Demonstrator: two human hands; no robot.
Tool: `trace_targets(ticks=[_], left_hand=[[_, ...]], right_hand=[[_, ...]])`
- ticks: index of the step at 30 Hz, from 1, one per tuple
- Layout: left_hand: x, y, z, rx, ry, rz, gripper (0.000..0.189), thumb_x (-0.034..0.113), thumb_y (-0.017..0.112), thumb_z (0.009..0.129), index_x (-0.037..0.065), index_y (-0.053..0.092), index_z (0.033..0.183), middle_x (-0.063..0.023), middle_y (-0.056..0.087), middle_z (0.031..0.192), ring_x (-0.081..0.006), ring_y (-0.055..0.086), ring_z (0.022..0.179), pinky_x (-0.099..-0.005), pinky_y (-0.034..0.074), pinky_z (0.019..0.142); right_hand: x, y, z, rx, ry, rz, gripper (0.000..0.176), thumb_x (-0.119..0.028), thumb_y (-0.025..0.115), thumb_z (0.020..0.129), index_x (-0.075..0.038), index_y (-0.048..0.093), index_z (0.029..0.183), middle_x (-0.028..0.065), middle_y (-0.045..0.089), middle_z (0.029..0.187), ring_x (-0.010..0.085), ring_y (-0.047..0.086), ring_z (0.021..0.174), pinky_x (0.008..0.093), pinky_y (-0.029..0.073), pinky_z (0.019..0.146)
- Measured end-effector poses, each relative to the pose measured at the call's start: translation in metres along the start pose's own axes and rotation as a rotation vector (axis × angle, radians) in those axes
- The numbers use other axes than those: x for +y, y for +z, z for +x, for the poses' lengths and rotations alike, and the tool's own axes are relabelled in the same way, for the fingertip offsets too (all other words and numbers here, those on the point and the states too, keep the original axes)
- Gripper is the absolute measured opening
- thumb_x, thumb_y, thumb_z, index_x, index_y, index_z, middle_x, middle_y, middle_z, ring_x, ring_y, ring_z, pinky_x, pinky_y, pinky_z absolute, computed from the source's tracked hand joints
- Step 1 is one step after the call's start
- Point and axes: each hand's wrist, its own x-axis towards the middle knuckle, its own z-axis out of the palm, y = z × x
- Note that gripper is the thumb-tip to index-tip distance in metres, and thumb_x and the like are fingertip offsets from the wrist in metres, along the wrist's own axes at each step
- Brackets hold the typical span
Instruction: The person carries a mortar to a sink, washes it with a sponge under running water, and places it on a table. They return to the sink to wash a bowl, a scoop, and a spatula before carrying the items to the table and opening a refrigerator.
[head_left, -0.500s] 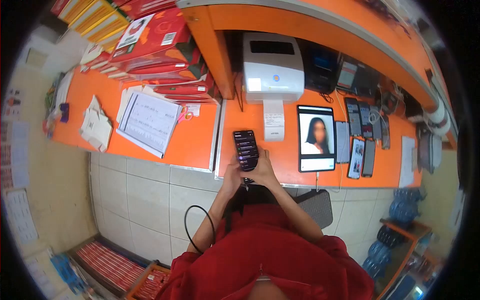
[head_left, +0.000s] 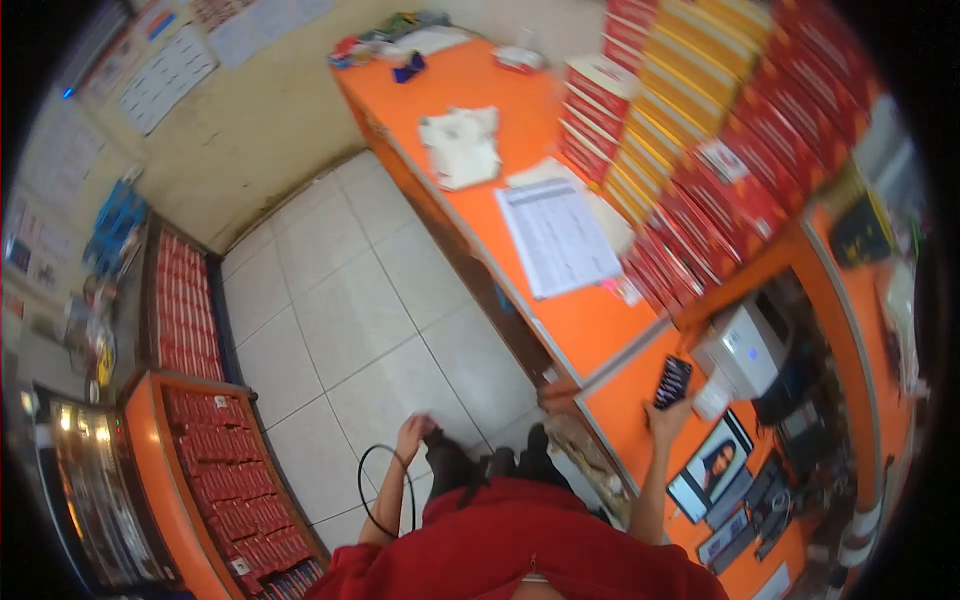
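Observation:
My right hand [head_left: 668,418] is closed round a dark phone [head_left: 673,382] with a lit screen, over the orange counter [head_left: 622,408]. Just right of the phone stands a white printer [head_left: 742,350] with a strip of paper [head_left: 712,398] at its front. Below my right hand lies a tablet [head_left: 712,466] showing a picture of a person. My left hand [head_left: 416,432] hangs low over the tiled floor, away from the counter; its fingers are small and blurred, so their pose is unclear.
An open notebook [head_left: 558,236] and crumpled white packaging [head_left: 462,148] lie on the far counter, beside stacked red and yellow boxes [head_left: 690,75]. More phones [head_left: 724,540] lie near the tablet. Shelves of red packets [head_left: 235,480] stand at the left, across the tiled floor [head_left: 350,330].
The view has swung left, showing more floor and the left shelves. My left hand has let go of the phone and dropped to my side; my right hand still holds it.

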Motion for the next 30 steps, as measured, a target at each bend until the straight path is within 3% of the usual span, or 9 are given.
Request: trace_targets(ticks=[6,8,10,14,16,17,25,28,30], left_hand=[[-0.238,-0.202,-0.213,0.982,-0.027,-0.704,0.018,0.023,0.053,0.080,0.008,0.061,0.084,-0.0027,0.062,0.078,-0.0196,0.060,0.062,-0.0369,0.049,0.054],[-0.268,-0.254,-0.246,0.969,0.029,-0.353,0.017,0.024,0.053,0.079,0.009,0.061,0.084,-0.0044,0.062,0.079,-0.0206,0.060,0.063,-0.0371,0.049,0.054],[-0.314,-0.249,-0.310,0.951,0.048,0.319,0.016,0.025,0.054,0.079,0.013,0.062,0.086,-0.0077,0.062,0.083,-0.0227,0.061,0.064,-0.0376,0.049,0.053],[-0.344,-0.156,-0.397,1.428,-0.348,-0.990,0.025,0.024,0.044,0.085,0.009,0.062,0.094,-0.0092,0.062,0.086,-0.0235,0.059,0.072,-0.0352,0.047,0.061],[-0.361,-0.124,-0.398,1.616,-0.242,-0.158,0.029,0.020,0.039,0.090,-0.003,0.055,0.097,-0.0126,0.060,0.087,-0.0213,0.059,0.079,-0.0314,0.048,0.066],[-0.304,-0.131,-0.404,1.741,0.041,-1.146,0.031,0.021,0.040,0.090,-0.005,0.048,0.106,-0.0140,0.060,0.089,-0.0250,0.059,0.083,-0.0327,0.049,0.070],[-0.300,-0.041,-0.492,2.380,0.155,-1.208,0.033,0.017,0.041,0.089,-0.002,0.041,0.116,-0.0163,0.059,0.081,-0.0251,0.061,0.072,-0.0327,0.051,0.064],[-0.305,0.014,-0.486,2.898,-0.421,-1.689,0.028,0.019,0.037,0.088,-0.001,0.053,0.101,-0.0052,0.049,0.053,-0.0146,0.049,0.043,-0.0264,0.044,0.041],[-0.321,0.047,-0.434,3.546,-0.083,-1.794,0.028,0.025,0.044,0.086,0.000,0.052,0.077,-0.0027,0.046,0.053,-0.0110,0.043,0.038,-0.0236,0.033,0.034]], right_hand=[[-0.154,0.032,-0.080,0.085,0.180,-0.302,0.068,-0.012,0.065,0.065,0.004,0.031,0.122,0.0255,0.035,0.123,0.0353,0.038,0.109,0.0368,0.032,0.092],[-0.210,0.092,-0.128,0.313,-0.366,0.011,0.029,-0.002,0.052,0.067,0.000,0.056,0.096,0.0225,0.054,0.101,0.0322,0.051,0.091,0.0389,0.041,0.075],[-0.274,0.177,-0.183,-0.288,-0.432,0.407,0.016,0.003,0.043,0.062,0.001,0.059,0.061,0.0200,0.058,0.066,0.0334,0.056,0.065,0.0397,0.043,0.059],[-0.444,0.285,-0.367,-0.676,-1.092,0.206,0.015,-0.001,0.042,0.062,0.004,0.054,0.054,0.0225,0.051,0.055,0.0372,0.051,0.053,0.0418,0.041,0.054],[-0.497,0.326,-0.466,-0.929,-1.327,0.058,0.015,-0.004,0.045,0.066,0.004,0.057,0.062,0.0239,0.054,0.064,0.0379,0.054,0.062,0.0432,0.042,0.059],[-0.520,0.349,-0.510,-1.022,-1.408,0.010,0.016,-0.006,0.047,0.066,0.005,0.058,0.066,0.0241,0.055,0.066,0.0376,0.056,0.065,0.0438,0.043,0.061],[-0.506,0.426,-0.890,-1.221,-2.798,-0.409,0.019,-0.014,0.047,0.070,-0.003,0.064,0.071,0.0199,0.059,0.070,0.0310,0.058,0.072,0.0407,0.046,0.067],[-0.425,0.433,-1.068,-1.153,-3.370,-0.189,0.024,-0.020,0.045,0.074,-0.006,0.064,0.079,0.0203,0.059,0.082,0.0334,0.057,0.078,0.0404,0.044,0.074],[-0.359,0.314,-1.173,-1.485,-3.218,-0.365,0.026,-0.022,0.041,0.077,-0.001,0.058,0.079,0.0207,0.058,0.085,0.0384,0.054,0.079,0.0476,0.042,0.073]])
